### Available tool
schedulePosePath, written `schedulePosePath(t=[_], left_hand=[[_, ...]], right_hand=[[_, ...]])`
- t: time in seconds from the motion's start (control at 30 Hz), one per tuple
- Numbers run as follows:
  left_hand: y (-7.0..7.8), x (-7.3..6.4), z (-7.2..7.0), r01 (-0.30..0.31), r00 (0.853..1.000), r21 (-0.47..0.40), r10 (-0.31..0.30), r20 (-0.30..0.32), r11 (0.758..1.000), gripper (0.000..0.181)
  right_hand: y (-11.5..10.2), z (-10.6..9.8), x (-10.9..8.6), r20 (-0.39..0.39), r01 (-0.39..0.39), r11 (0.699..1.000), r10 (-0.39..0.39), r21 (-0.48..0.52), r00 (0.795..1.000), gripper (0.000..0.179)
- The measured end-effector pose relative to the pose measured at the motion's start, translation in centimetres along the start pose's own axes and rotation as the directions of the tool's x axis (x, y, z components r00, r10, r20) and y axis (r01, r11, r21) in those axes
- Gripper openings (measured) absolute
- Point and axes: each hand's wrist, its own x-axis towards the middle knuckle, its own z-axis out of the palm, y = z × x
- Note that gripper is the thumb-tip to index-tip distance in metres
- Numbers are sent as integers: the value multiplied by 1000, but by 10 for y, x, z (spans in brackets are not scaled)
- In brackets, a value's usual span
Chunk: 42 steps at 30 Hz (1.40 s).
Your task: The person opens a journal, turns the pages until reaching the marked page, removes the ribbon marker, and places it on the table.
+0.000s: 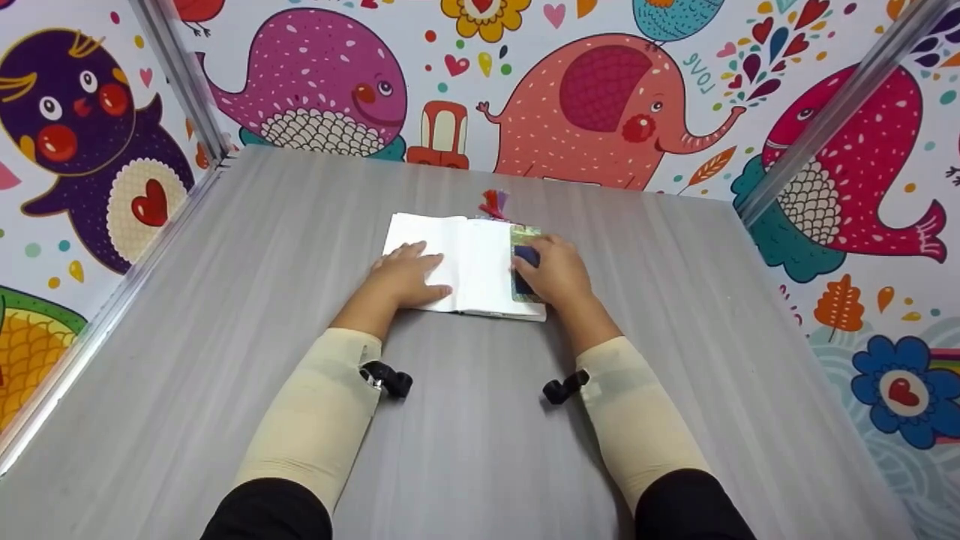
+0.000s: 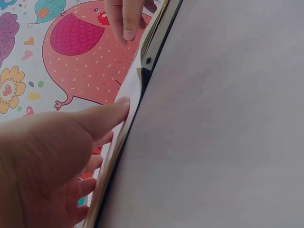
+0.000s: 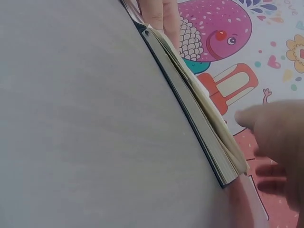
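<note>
An open book with blank white pages lies on the grey table. My left hand rests on its left page with the fingers spread and the thumb pointing toward the spine. On the right page lies a bookmark, dark blue with a green and yellow patterned border. My right hand is over the bookmark's right side, thumb across its face, and covers part of it. The right wrist view shows the right thumb and fingers apart beyond the book's page edges. Red and purple tassels stick out past the book's top edge.
Light sleeves with a black wrist camera mount on each arm lie over the table. Printed cartoon panels stand along the back and both sides, with metal posts at the corners.
</note>
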Motion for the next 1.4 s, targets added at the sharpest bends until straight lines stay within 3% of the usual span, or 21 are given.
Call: schedulePosePath(t=[0.1,0.23,0.5,0.6,0.8,0.97,1.4], left_hand=[[1,-1,-1,2,1000,-9,-2,2,1000,80],[1,-2,-1,5,1000,-14,-5,5,1000,80],[1,-1,-1,0,1000,-3,0,-4,1000,80],[0,-1,-1,2,1000,-2,-2,-4,1000,80],[0,-1,-1,1,1000,-6,-1,-3,1000,80],[1,-2,-1,-3,1000,-2,3,-12,1000,80],[1,-2,-1,2,1000,-5,-2,-10,1000,80]], right_hand=[[0,-1,0,-2,-109,994,109,7,994,78],[1,-1,2,41,-184,981,181,63,983,88],[12,-10,8,87,-273,922,259,275,962,70],[17,-12,10,96,-293,857,279,424,955,55],[24,-15,11,181,-356,647,323,675,929,42],[29,-21,11,223,-385,554,339,738,914,41],[59,-42,14,182,-422,526,448,739,875,43]])
